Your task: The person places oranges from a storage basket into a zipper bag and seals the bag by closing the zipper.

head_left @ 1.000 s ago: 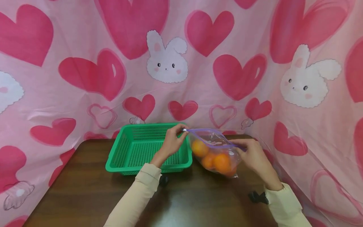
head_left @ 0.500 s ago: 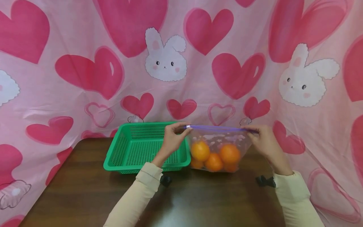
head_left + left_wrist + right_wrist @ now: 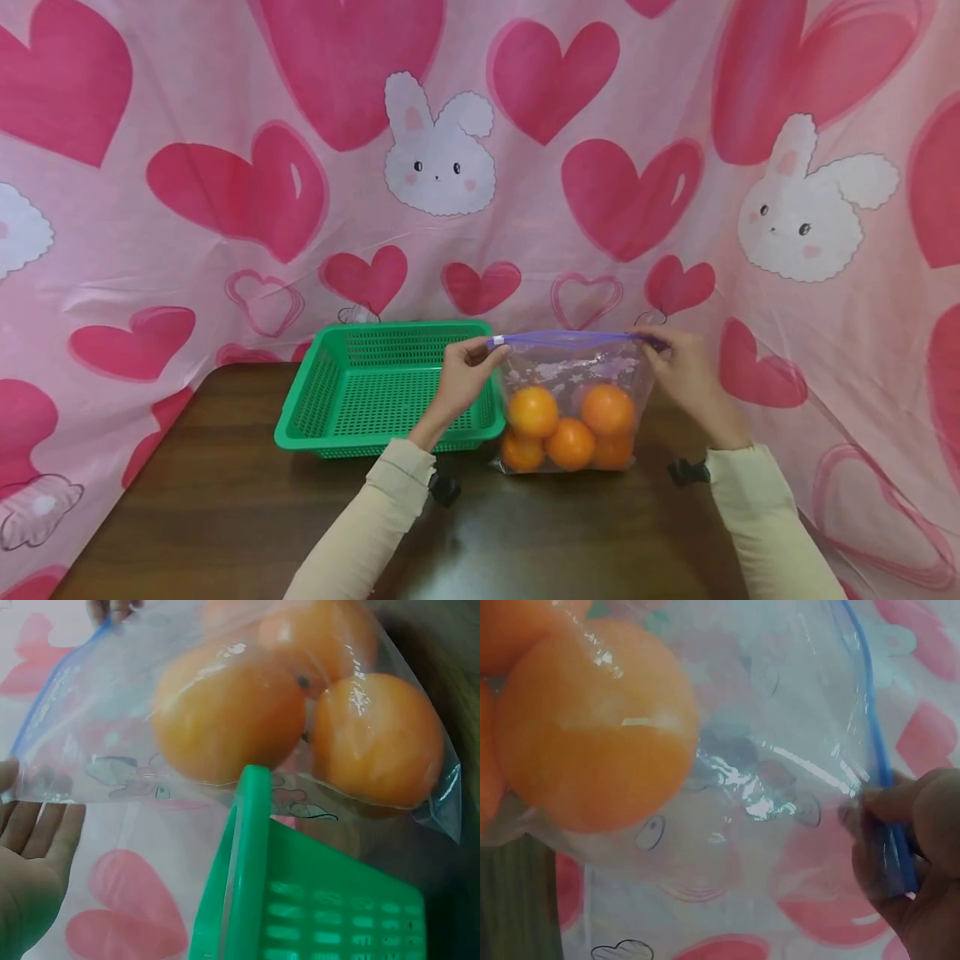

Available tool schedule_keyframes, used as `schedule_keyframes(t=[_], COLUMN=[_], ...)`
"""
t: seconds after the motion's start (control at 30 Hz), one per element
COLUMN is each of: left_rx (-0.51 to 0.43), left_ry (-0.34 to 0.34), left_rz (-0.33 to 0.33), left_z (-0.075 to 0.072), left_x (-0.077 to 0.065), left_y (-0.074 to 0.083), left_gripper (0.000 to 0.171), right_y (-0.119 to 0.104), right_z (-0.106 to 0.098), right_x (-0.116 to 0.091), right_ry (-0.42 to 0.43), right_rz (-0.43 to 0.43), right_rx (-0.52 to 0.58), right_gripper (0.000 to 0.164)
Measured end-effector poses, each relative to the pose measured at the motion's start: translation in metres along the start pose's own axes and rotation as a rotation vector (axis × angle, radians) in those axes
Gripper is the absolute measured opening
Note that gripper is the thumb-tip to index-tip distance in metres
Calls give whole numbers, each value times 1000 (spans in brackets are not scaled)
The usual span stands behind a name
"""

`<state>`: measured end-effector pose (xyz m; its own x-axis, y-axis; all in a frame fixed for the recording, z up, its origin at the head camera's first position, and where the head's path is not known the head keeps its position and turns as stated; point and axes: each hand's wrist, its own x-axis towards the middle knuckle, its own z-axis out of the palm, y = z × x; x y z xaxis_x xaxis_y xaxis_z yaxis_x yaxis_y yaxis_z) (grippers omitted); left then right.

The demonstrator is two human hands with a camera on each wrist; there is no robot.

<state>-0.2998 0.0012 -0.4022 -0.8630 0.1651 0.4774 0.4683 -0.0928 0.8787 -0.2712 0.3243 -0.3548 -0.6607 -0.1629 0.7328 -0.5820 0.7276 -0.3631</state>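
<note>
A clear zip bag (image 3: 572, 360) with a purple slider strip hangs upright between my two hands, several oranges (image 3: 572, 443) lying in its lower part. Its left top corner, by the small white slider (image 3: 498, 340), is pinched between the thumb and fingers of my left hand (image 3: 459, 382). My right hand (image 3: 688, 377) grips the other end of the strip; the right wrist view shows the fingers (image 3: 870, 855) curled round it. The strip runs nearly straight across the top. Whether it is sealed cannot be told. The bag's bottom is at or near the tabletop.
A green plastic basket (image 3: 288, 433) with no fruit visible in it stands left of the bag, partly behind my left forearm. Both are on a dark wooden table (image 3: 225, 517). A pink cloth (image 3: 525, 225) with hearts and rabbits hangs behind and at the sides.
The bag's mouth, gaping a second ago, is now drawn out straight. My right hand went up and outward, then slightly back inward. The bag turned to face me and sank a little.
</note>
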Motion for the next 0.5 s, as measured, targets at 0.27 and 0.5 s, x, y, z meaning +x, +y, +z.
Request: schedule_keyframes(t=[0.27, 0.5], left_rx=[-63, -78], left_ry=[28, 90], left_rz=[-49, -30], left_z=[3, 6], left_x=[3, 6], left_y=[-2, -6], left_gripper=[21, 18], right_y=[20, 35], right_z=[0, 11], right_x=[-1, -17], right_ry=[69, 90], right_rz=[172, 386], right_rx=[361, 748], right_gripper=[22, 20])
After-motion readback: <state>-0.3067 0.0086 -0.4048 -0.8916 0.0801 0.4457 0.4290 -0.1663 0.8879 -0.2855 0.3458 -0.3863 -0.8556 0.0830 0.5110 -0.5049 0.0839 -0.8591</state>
